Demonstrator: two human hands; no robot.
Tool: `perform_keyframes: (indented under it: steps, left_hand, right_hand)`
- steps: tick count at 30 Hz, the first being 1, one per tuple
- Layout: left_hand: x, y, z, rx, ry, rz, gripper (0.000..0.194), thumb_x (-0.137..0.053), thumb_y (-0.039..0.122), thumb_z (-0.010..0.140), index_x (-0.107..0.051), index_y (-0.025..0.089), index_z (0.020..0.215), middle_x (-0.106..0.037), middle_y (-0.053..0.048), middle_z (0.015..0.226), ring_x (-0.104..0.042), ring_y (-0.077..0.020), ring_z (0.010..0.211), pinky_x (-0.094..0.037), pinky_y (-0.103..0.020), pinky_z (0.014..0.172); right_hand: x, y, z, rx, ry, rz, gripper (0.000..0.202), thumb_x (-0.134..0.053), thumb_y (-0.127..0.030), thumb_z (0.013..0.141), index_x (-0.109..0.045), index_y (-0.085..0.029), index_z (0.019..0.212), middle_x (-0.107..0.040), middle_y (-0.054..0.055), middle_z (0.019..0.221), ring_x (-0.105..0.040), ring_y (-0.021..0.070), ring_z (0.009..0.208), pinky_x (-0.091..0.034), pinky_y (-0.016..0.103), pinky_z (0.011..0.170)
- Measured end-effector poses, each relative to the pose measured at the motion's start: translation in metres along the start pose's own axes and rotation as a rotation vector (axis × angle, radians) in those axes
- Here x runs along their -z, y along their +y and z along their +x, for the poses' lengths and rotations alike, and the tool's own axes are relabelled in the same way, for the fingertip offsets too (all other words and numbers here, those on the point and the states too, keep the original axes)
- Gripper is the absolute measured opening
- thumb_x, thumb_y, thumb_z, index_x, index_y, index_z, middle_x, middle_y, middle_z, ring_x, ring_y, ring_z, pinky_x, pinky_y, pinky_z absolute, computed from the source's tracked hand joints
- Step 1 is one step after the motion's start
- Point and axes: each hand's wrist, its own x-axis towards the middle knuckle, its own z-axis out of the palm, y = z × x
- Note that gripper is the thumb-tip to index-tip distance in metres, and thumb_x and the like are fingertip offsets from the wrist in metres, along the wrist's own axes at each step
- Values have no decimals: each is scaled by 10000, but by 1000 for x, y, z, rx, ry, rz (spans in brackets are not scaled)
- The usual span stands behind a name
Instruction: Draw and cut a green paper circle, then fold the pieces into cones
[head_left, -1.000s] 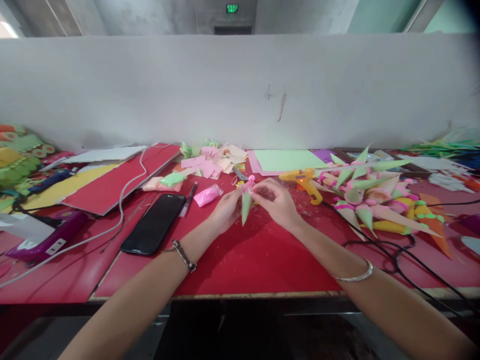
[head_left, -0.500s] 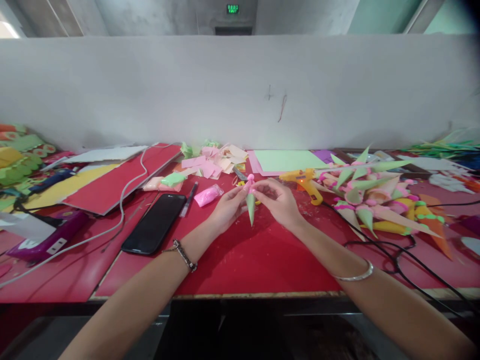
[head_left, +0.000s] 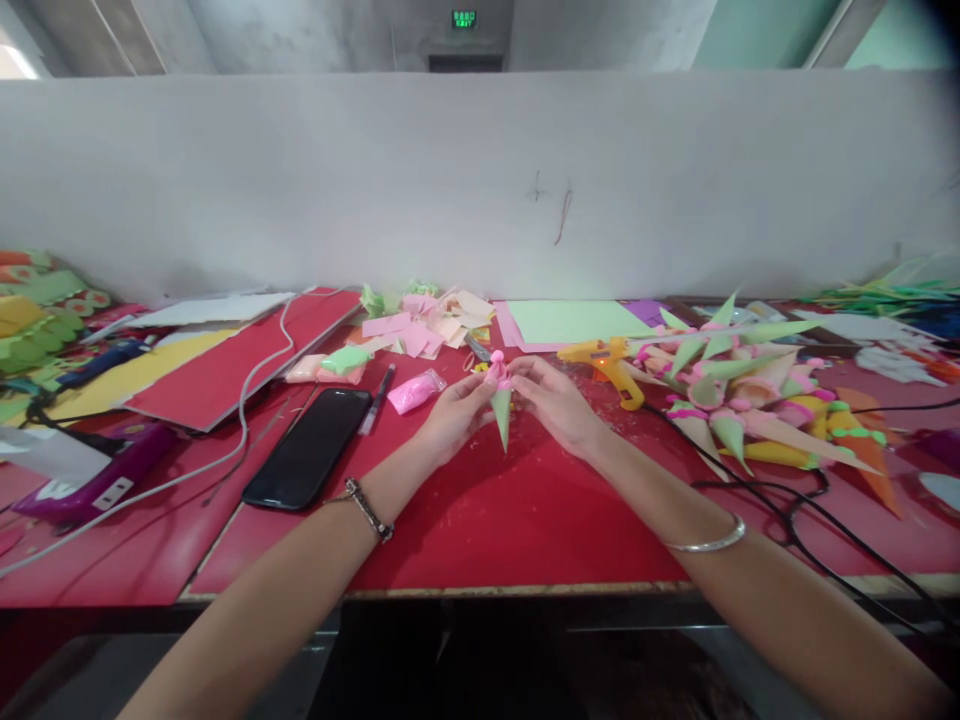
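Head view: mid-frame, a green-and-pink cone point(head_left: 502, 412) points downward between the left hand point(head_left: 456, 412), pinching it, and the right hand point(head_left: 559, 408), whose grip I cannot tell.

Red table point(head_left: 510, 540) before a pale partition point(head_left: 337, 180)
The partition spans the view, two thin marks point(head_left: 563, 215) right of centre. Above it: grey wall point(head_left: 300, 35), a lit green exit sign point(head_left: 464, 19) over a dark opening point(head_left: 465, 63), greenish wall point(head_left: 757, 35) at right, bright light point(head_left: 13, 62) at far left.

A pale green cone point(head_left: 502, 415), pink-knobbed on top, points tip-down between the fingers point(head_left: 472, 393).
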Motion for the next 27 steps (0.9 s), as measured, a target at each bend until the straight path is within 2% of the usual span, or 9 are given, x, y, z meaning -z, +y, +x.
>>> perform_keyframes:
  steps: [5,12,21,27]
  left_hand:
    - [1,-1,0,-5,-34,6,251,-704,289,654,-637,176,868,-643,3,817,-582,-99,778,-440,-231,736]
    - [2,-1,0,6,-39,31,202,-697,285,665,-638,176,825,-635,17,774,-575,-84,737,-435,-220,732]
    - [4,-1,2,9,-59,-3,213,-683,294,690,-634,171,857,-634,9,774,-580,-82,726,-452,-208,691]
    - [6,0,2,16,-72,50,213,-671,307,702,-627,169,858,-622,14,766,-575,-80,732,-445,-214,723]
  right_hand:
    - [0,0,0,39,16,-47,166,-629,-272,713,-538,-220,842,-534,-31,793,-506,93,749,-419,223,689]
    - [-4,-3,-1,86,39,-134,159,-630,-289,709,-520,-218,800,-531,-26,769,-505,109,746,-413,246,689]
    - [-5,-4,-2,46,41,-85,178,-617,-314,708,-516,-217,819,-517,-29,762,-509,107,723,-427,253,674]
    - [-5,-4,-3,55,59,-172,173,-604,-317,718,-513,-221,830,-513,-25,759,-506,114,738,-424,256,689]
